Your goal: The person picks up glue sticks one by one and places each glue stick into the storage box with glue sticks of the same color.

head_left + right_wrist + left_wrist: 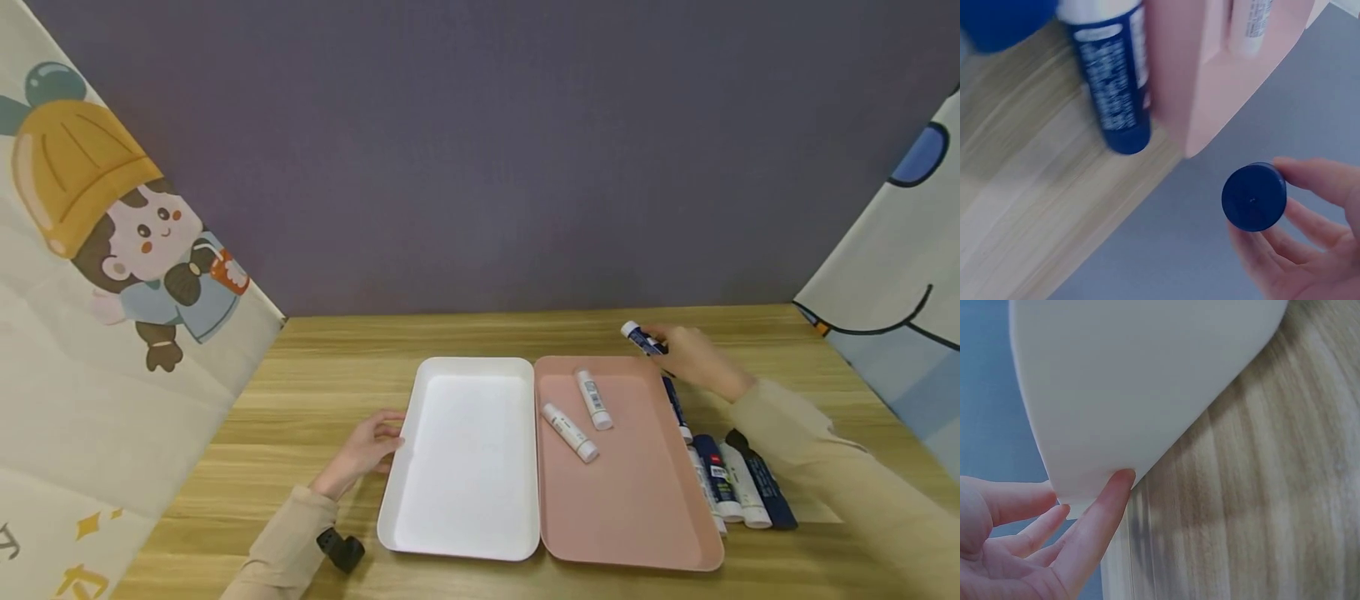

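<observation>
My right hand pinches a navy glue stick between thumb and fingers, above the far right corner of the pink tray. Its white end points left in the head view, while the right wrist view shows its round blue end. Two white glue sticks, one behind the other, lie in the pink tray. My left hand rests at the left side of the white tray, extended fingers touching its outer wall in the left wrist view.
Right of the pink tray lie several glue sticks, among them a navy one, a white one and another navy one along the tray wall. A dark grey panel stands behind the wooden table.
</observation>
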The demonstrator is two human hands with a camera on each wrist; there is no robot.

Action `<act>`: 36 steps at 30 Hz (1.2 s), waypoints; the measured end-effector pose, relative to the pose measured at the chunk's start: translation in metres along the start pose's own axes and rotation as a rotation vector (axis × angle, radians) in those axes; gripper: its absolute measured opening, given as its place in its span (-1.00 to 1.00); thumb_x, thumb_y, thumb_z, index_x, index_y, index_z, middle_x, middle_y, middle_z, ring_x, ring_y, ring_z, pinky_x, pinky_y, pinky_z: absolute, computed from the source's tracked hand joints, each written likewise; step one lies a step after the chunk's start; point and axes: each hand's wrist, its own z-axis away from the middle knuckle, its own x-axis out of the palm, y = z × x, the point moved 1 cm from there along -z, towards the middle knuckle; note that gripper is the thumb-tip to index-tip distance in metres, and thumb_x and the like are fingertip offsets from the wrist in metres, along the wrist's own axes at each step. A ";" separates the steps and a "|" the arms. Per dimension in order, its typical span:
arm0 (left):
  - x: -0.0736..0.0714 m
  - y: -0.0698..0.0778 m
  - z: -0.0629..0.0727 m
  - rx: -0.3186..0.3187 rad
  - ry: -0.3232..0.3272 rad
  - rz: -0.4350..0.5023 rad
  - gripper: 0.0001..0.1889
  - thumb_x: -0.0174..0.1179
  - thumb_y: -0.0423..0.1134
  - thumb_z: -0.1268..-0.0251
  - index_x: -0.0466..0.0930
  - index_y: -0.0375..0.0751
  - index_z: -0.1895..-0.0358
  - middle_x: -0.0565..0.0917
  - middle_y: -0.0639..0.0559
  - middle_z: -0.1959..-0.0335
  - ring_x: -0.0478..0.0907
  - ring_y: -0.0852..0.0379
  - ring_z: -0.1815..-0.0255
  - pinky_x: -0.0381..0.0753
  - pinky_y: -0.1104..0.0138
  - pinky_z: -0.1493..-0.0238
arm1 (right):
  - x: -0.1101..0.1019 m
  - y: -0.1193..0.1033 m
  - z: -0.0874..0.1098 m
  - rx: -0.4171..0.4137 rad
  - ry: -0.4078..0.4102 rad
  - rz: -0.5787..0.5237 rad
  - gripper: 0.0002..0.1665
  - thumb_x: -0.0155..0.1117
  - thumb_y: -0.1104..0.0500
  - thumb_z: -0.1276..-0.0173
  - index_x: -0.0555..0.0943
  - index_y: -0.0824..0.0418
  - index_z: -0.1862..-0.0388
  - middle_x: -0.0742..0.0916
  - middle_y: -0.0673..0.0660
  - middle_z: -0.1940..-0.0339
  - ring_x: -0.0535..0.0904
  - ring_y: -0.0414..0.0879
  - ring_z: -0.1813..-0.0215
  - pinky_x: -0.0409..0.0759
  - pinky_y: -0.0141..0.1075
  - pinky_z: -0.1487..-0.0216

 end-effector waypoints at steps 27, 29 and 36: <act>-0.002 0.002 0.003 -0.001 -0.004 0.007 -0.61 -0.02 -0.48 -0.21 0.29 -0.36 -0.14 0.45 -0.30 0.11 0.52 0.04 0.33 0.63 0.19 0.42 | 0.028 -0.067 -0.033 -0.095 -0.045 -0.059 -0.46 0.20 0.30 -0.16 0.36 0.45 -0.13 0.57 0.42 0.09 0.52 -0.05 0.36 0.46 -0.32 0.42; -0.002 0.002 0.003 0.000 -0.005 0.009 -0.61 -0.02 -0.49 -0.21 0.29 -0.37 -0.14 0.45 -0.31 0.11 0.52 0.04 0.33 0.63 0.19 0.42 | 0.030 -0.072 -0.035 -0.107 -0.046 -0.068 -0.46 0.22 0.28 -0.15 0.37 0.45 -0.11 0.58 0.40 0.09 0.52 -0.03 0.31 0.47 -0.30 0.39; -0.003 0.002 0.004 -0.004 -0.009 -0.012 -0.61 -0.02 -0.47 -0.22 0.28 -0.35 -0.15 0.45 -0.32 0.08 0.52 0.03 0.30 0.62 0.20 0.41 | 0.039 -0.086 -0.042 -0.105 -0.106 -0.114 -0.46 0.17 0.36 -0.14 0.35 0.45 -0.13 0.57 0.39 0.09 0.50 -0.06 0.34 0.43 -0.35 0.46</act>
